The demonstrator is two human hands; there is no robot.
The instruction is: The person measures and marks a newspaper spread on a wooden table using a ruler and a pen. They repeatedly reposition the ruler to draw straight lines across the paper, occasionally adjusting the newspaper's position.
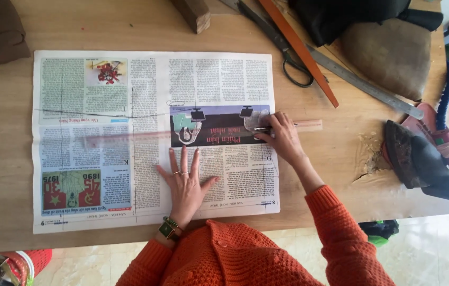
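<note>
Left hand (185, 177) lying flat, palm down, fingers spreading toward twelve o'clock, wrist at six, right hand (280, 135) reaching out toward eleven o'clock, fingers curling in a pinch, forearm trailing toward five o'clock, both arms bending

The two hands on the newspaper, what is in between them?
Head view: only printed newspaper lies between the flat left hand and the right hand holding a pen by the clear ruler.

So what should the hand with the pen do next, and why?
Probably draw the pen leftward along the clear ruler. The right hand holds the tip at the ruler's right part, the left hand lies flat on the newspaper, and a pencil line already crosses the left page.
</note>
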